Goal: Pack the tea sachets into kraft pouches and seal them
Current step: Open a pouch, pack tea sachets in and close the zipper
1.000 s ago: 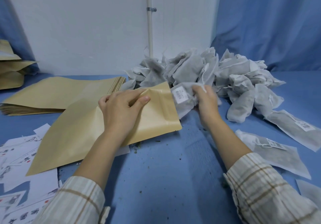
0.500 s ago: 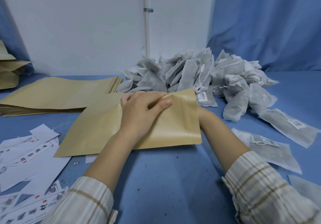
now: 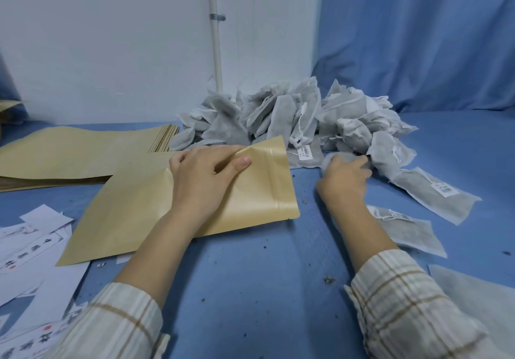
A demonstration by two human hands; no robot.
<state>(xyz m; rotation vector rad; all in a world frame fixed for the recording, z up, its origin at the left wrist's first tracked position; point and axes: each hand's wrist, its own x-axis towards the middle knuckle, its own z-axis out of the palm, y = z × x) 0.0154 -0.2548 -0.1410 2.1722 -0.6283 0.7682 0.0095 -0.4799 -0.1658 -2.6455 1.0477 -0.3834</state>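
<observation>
Kraft pouch (image 3: pixel 250 191), tan, lying flat on the blue bench (image 3: pixel 250 289) just left of centre, its open mouth turned toward the sachet heap. Left hand (image 3: pixel 206 180) is resting on the pouch, its grip pinching the upper lip between thumb and fingers and lifting it slightly. Right hand (image 3: pixel 345 177) is reaching into the near edge of the heap, fingers curling onto a grey sachet (image 3: pixel 334 159); whether the grip is fully closed on it cannot be told.

Heap of tea sachets (image 3: pixel 292 116), grey-white mesh with strings and small printed tags, is piling against the white wall (image 3: pixel 111 38) behind the pouch. Loose sachets (image 3: pixel 434 197) are lying flat to the right of the right forearm, apart from the heap.

Stack of empty kraft pouches (image 3: pixel 83 149) is lying flat at far left, its edge just beside the heap. Printed white paper slips (image 3: pixel 33 247) are scattering over the near-left corner, partly under the held pouch. Blue curtain (image 3: pixel 418 38) is hanging behind the right side. Checked sleeves (image 3: pixel 404 303) are covering both forearms.
</observation>
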